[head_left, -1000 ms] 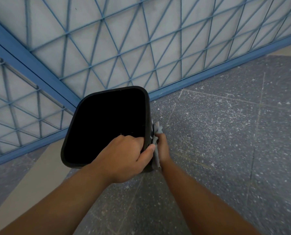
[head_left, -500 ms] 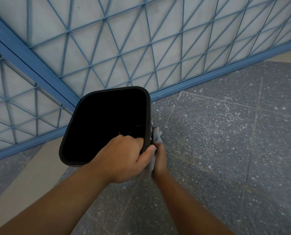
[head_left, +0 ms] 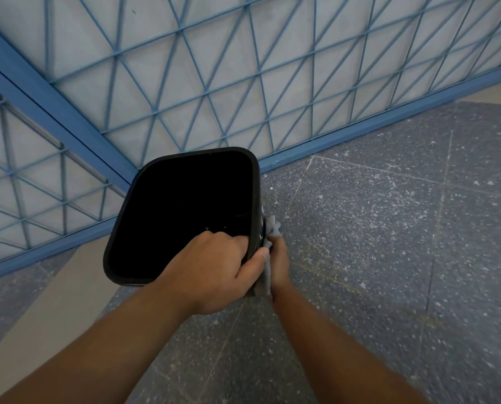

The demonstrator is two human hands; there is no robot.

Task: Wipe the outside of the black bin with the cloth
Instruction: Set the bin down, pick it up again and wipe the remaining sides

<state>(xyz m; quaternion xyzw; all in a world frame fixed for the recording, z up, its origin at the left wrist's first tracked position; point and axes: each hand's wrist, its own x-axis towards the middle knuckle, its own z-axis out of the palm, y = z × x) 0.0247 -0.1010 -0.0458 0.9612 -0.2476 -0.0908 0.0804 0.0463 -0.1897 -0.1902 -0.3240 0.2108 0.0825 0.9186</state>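
Grey cloth (head_left: 268, 243) against bin's (head_left: 256, 182) right edge

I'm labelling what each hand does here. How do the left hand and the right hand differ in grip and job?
The left hand curls over the black bin rim, fingers inside, thumb outside; the right hand holds the grey cloth. The left hand steadies at the top; the right hand sits lower, against the bin's outer side. Both touch the same near corner.

Grey cloth (head_left: 269, 237) pressed against upright black bin's (head_left: 255, 199) right side.
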